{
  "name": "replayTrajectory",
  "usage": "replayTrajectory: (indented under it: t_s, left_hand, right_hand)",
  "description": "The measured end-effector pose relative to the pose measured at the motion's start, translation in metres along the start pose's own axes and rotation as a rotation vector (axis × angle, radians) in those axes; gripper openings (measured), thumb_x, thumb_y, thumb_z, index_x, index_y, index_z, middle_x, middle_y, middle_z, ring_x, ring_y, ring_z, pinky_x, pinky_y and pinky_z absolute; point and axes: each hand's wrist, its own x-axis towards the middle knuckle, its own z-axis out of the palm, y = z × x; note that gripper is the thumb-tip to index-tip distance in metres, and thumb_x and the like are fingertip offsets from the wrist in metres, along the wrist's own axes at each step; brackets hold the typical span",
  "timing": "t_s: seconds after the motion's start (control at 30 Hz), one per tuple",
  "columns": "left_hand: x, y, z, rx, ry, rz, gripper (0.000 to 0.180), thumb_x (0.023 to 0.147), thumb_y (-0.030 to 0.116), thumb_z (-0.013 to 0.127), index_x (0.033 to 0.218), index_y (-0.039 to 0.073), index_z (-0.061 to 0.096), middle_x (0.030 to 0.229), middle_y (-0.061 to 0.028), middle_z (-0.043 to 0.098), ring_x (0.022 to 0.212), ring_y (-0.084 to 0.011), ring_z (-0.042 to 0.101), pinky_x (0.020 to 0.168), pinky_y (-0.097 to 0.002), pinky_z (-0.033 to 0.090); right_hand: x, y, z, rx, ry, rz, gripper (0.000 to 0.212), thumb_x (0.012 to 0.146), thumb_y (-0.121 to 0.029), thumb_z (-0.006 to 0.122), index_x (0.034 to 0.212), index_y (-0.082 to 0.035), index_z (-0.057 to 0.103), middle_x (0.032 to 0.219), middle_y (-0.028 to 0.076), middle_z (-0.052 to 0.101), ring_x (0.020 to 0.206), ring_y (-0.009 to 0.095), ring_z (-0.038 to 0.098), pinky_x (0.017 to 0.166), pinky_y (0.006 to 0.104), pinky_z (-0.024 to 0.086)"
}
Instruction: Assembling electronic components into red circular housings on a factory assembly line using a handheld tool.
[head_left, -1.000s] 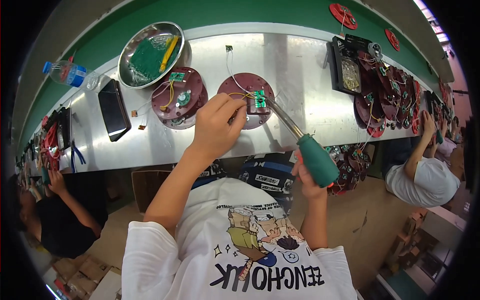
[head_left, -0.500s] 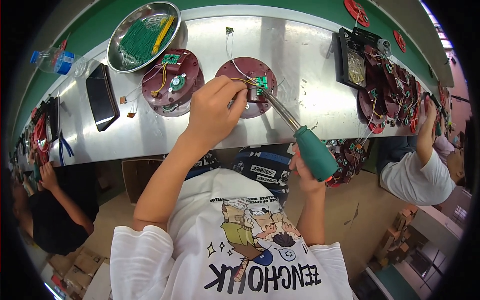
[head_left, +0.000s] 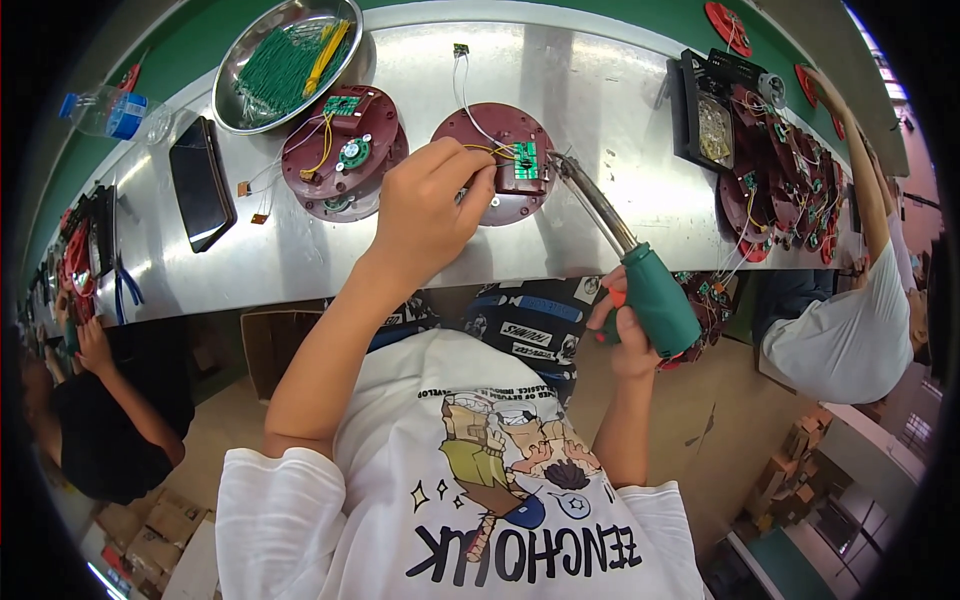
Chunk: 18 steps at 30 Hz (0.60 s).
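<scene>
A round maroon disc (head_left: pixel 512 208) lies on the metal bench in front of me, with a small green circuit board (head_left: pixel 527 160) mounted on it. My left hand (head_left: pixel 432 200) rests over the disc's left side, thumb and fingers pinched on a thin yellow wire (head_left: pixel 485 149) that runs to the board. Its grip point is partly hidden by the fingers. My right hand (head_left: pixel 632 345) is wrapped round the green handle of a soldering iron (head_left: pixel 662 300). The iron's tip stands just right of the board, apart from it. A white wire leads from the board to a tiny part (head_left: pixel 460 50).
At left are stacked maroon discs (head_left: pixel 375 135), a steel bowl (head_left: pixel 226 100) of green and yellow wires, a phone (head_left: pixel 202 190) and a plastic bottle (head_left: pixel 118 115). A black tray (head_left: pixel 690 110) and piled disc assemblies (head_left: pixel 790 190) stand at right. Co-workers sit on both sides.
The soldering iron has moved right, its tip off the board. My left hand stays nearly in place. The co-worker at right now reaches far over the bench.
</scene>
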Motion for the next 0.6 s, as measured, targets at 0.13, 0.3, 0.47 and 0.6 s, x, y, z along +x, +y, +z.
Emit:
replayTrajectory:
  t_s: [0.13,0.3,0.47,0.6]
  left_hand:
    - [-0.001,0.001,-0.001,0.025,-0.008,0.0,0.009,0.079,0.003,0.069,0.087,0.001,0.068,0.079,-0.0102,0.064,0.067,-0.0271,0.063,0.058,-0.035,0.05]
    - [0.0,0.01,-0.003,0.015,0.126,-0.019,0.014,0.081,-0.001,0.066,0.095,-0.001,0.068,0.078,-0.0109,0.062,0.068,-0.0275,0.061,0.06,-0.0341,0.049]
    - [0.001,0.019,-0.01,0.087,0.308,0.104,0.021,0.083,-0.008,0.062,0.103,-0.004,0.068,0.077,-0.0114,0.061,0.068,-0.0272,0.058,0.06,-0.0333,0.047]
    - [0.004,0.024,-0.006,0.053,0.107,0.182,0.02,0.08,-0.008,0.064,0.1,-0.002,0.068,0.08,-0.0107,0.064,0.068,-0.0253,0.058,0.058,-0.0339,0.047]
  right_hand:
    - [0.0,-0.001,0.003,0.007,0.011,0.016,0.036,0.09,-0.023,0.061,0.112,0.006,0.057,0.105,0.019,0.06,0.055,0.018,0.058,0.053,0.0311,0.049]
    - [-0.001,0.001,0.002,-0.032,-0.031,-0.002,0.042,0.091,-0.026,0.059,0.116,0.007,0.056,0.106,0.019,0.06,0.055,0.017,0.058,0.053,0.0305,0.048]
    - [-0.002,0.001,0.0,-0.071,-0.056,-0.01,0.043,0.092,-0.027,0.058,0.119,0.006,0.056,0.108,0.017,0.061,0.057,0.016,0.058,0.053,0.0291,0.047]
    - [-0.005,0.002,-0.003,-0.092,-0.103,0.013,0.046,0.092,-0.028,0.057,0.123,0.005,0.055,0.111,0.015,0.062,0.059,0.015,0.058,0.053,0.0283,0.045]
